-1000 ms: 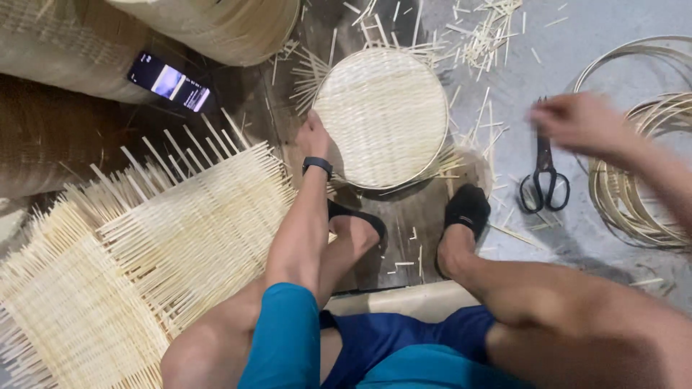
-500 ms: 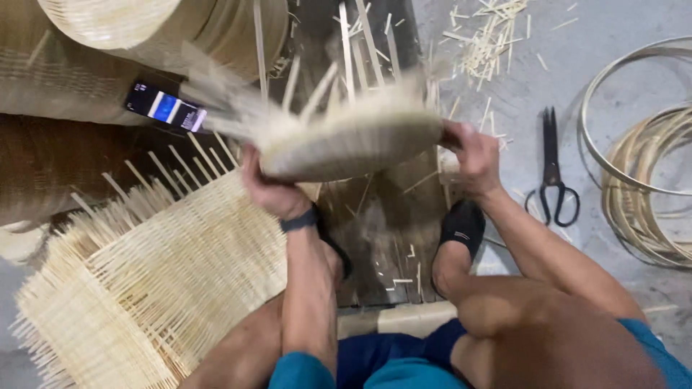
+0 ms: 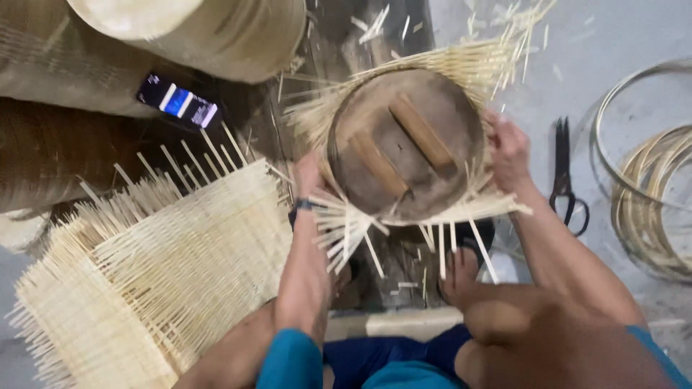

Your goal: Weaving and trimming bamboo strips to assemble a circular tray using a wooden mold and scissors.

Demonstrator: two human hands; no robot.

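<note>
Gripping a round wooden mould (image 3: 406, 144) wrapped in a woven bamboo mat (image 3: 461, 68), we hold it up over our knees in the middle of the scene, its underside turned toward us. Two wooden battens (image 3: 420, 131) cross that dark underside at a slant. Our left hand (image 3: 308, 175) clasps the mould's left edge, fingers closed on the rim and the splints that bend around it. Our right hand (image 3: 507, 150) clasps the right edge the same way, fingers curled over rim and weave. Loose splint ends (image 3: 346, 230) fan out from under the mould toward us and stick out along its far side too. We wear a dark wristband (image 3: 306, 204) on the left wrist.

Left of our legs lies a stack of flat woven bamboo mats (image 3: 166, 266), their splint ends bristling at the edges. Beyond them a phone (image 3: 180, 101) with a lit screen rests on a darker woven surface, and a large pale basket (image 3: 209, 29) stands at the far left. On the grey floor to the right lie black scissors (image 3: 564, 173), and just past them coils of bamboo hoops (image 3: 649, 194). Our foot (image 3: 461, 277) rests below the mould, among offcuts.
</note>
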